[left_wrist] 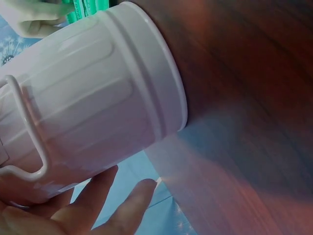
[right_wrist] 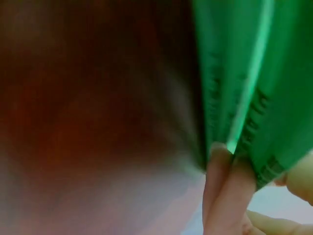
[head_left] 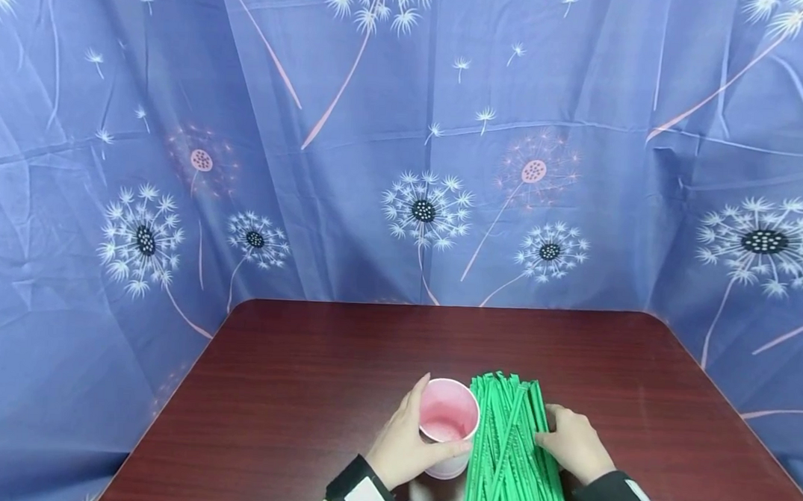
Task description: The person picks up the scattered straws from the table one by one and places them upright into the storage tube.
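My left hand [head_left: 403, 445] holds a small pink container [head_left: 456, 464] with a pale rim, its thumb across the front and fingers along the left side. In the left wrist view the container [left_wrist: 93, 93] shows ribbed walls and a raised loop. It stands upright with its mouth up. Right beside it lies a thick pile of long green wrapped straws [head_left: 507, 449]. At the pile's right edge, my right hand [head_left: 575, 441] pinches straws. In the right wrist view its fingers [right_wrist: 222, 191] press against green wrappers [right_wrist: 254, 98] with dark lettering.
A dark red wooden table [head_left: 287, 395] with rounded far corners lies under everything. Behind and along both sides hangs a blue cloth [head_left: 350, 203] printed with dandelions. Each wrist wears a black band [head_left: 616, 499].
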Motion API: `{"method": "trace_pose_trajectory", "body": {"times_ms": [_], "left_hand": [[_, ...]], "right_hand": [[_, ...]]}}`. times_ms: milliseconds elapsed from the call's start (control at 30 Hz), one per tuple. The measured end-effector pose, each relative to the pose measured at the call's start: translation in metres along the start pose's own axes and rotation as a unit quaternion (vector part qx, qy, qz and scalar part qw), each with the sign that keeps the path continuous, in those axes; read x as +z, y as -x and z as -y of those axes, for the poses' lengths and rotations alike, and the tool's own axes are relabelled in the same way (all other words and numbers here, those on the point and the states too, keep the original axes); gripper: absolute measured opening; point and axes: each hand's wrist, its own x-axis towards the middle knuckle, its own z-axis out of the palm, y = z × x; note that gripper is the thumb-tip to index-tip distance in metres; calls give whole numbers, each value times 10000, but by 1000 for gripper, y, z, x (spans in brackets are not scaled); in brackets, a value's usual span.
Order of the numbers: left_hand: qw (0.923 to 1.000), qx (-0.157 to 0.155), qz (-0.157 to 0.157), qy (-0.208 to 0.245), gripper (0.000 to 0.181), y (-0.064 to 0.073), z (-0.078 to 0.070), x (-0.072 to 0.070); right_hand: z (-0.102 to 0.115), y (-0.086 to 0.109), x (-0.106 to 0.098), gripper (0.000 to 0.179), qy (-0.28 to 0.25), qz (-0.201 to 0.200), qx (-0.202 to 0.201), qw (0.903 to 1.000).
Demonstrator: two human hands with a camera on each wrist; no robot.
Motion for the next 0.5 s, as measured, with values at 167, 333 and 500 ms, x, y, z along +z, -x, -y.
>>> {"method": "trace_pose_trajectory", "body": {"times_ms": [167, 333, 500], "left_hand": [[10000, 74, -17, -31, 111, -2, 2, 1], [9999, 54, 17, 101, 110, -5, 4, 1], [9996, -60, 97, 266, 110, -8, 3, 1]], "right_hand": [[8, 2, -10, 60, -440, -18, -44, 9990], [18, 6, -21, 61, -1004, -206, -100, 9947], [34, 11, -32, 66, -1942, -525, -135, 9795]]}}
